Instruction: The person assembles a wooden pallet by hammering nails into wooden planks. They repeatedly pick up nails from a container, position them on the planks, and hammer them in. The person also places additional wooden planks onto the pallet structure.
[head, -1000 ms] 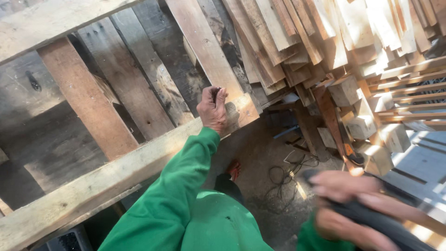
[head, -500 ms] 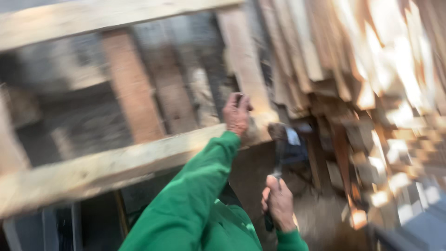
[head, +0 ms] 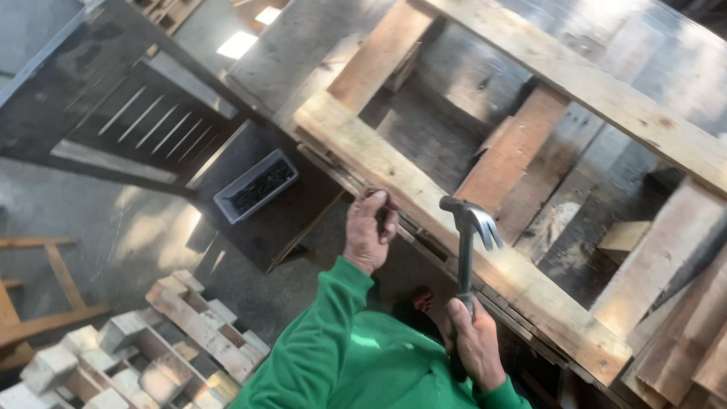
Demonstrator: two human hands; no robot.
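My left hand (head: 369, 231), in a green sleeve, grips the near edge of a long pale plank (head: 424, 197) of a wooden pallet (head: 606, 91). My right hand (head: 475, 344) is shut on the handle of a claw hammer (head: 467, 227). The hammer stands upright, its steel head level with the plank, just right of my left hand. The pallet has several weathered cross boards, one of them reddish (head: 507, 151).
A grey tray of small dark nails (head: 256, 185) sits on a dark stand to the left of the pallet. A dark slatted metal frame (head: 144, 121) lies behind it. Pallet pieces with wooden blocks (head: 174, 341) are piled at lower left. Loose boards (head: 681, 341) lean at lower right.
The view has swung round. My right hand has come up with the hammer beside the plank. My left hand has stayed on the plank's edge.
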